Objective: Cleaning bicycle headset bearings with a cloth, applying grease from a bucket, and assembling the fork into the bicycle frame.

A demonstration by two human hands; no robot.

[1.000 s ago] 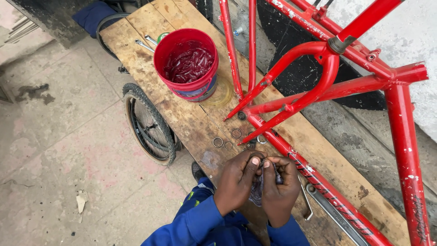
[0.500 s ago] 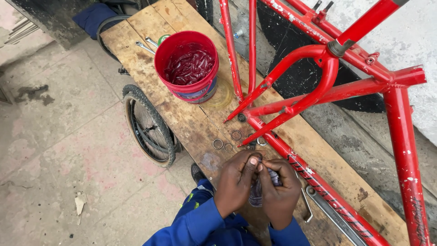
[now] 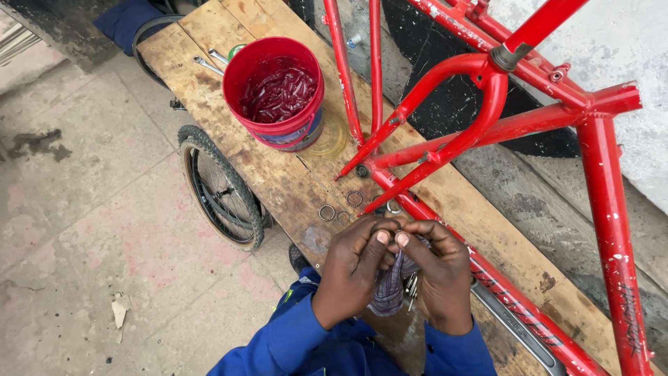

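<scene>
Wore bright blue long sleeves (image 3: 292, 341) of a work jacket, cuffs ending at the wrists, with a thin yellow-green trim line near the left cuff. Left hand (image 3: 351, 271) and right hand (image 3: 442, 275) bare, ungloved, without rings or watch. Showed short, pale fingernails on the thumbs.

Small part pinched between left hand (image 3: 351, 275) and right hand (image 3: 440, 275): hidden by fingers and cloth (image 3: 390, 289). Red bicycle frame (image 3: 487, 132) cut off far and right.
</scene>
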